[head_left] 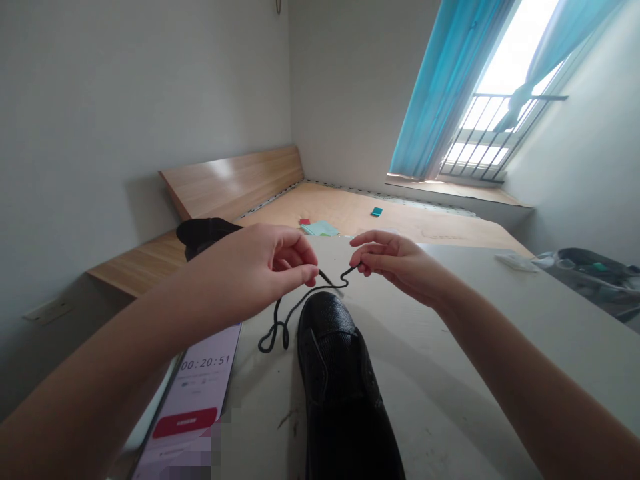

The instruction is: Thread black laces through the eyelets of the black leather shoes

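A black shoe (pixel 337 360) lies on the white tabletop with its toe pointing away from me, and no lace shows in it. Just beyond the toe, my left hand (pixel 280 263) pinches a black shoelace (pixel 295 309) between thumb and fingers. My right hand (pixel 387 260) pinches another part of the lace between thumb and forefinger. Between the hands the lace sags loosely, and some of it curls in loops on the table left of the toe. Behind my left wrist sits a second black shoe (pixel 207 232), partly hidden.
A phone (pixel 205 373) showing a timer stands at the left under my forearm. Farther back, a wooden surface (pixel 280 207) holds a light green packet (pixel 321 229) and a small teal item (pixel 377 212). At the right are a clear plastic piece (pixel 517 262) and a dark bag (pixel 595 277).
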`<control>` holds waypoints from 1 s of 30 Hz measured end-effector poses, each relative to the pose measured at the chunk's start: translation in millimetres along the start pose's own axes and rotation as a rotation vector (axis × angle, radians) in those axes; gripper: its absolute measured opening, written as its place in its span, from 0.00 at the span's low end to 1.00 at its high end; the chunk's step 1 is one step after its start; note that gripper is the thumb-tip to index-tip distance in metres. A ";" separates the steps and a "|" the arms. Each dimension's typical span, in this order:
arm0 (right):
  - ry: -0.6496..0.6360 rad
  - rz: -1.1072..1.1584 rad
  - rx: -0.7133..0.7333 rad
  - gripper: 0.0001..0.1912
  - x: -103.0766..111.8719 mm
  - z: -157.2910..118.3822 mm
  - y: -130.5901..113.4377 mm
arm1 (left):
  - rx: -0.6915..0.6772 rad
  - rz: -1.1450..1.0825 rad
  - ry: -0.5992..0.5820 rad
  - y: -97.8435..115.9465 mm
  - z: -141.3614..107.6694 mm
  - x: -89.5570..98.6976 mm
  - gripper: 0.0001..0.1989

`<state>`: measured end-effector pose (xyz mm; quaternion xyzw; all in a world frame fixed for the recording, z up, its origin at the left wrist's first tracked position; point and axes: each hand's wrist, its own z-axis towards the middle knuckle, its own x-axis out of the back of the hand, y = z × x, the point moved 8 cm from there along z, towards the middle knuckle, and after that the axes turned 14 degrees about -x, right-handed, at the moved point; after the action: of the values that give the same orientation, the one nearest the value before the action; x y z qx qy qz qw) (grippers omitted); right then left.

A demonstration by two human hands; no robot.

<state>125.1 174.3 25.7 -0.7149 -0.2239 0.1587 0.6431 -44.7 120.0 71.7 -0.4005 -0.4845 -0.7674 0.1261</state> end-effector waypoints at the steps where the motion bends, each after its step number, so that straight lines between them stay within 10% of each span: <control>1: -0.041 0.013 -0.023 0.13 -3.2 -1.1 0.6 | -0.004 0.008 -0.002 0.8 -0.2 -0.8 0.10; 10: -0.224 -0.063 -0.155 0.11 -27.8 4.1 22.3 | -0.028 0.155 -0.176 2.7 -3.0 -15.6 0.15; 30: -0.103 -0.450 -0.011 0.17 -46.5 13.8 38.8 | 0.025 0.314 -0.498 -10.5 -12.0 -56.7 0.22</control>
<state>82.9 158.8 -17.2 -0.6416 -0.4109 0.0464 0.6461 -20.0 104.0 20.6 -0.6448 -0.4421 -0.6108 0.1253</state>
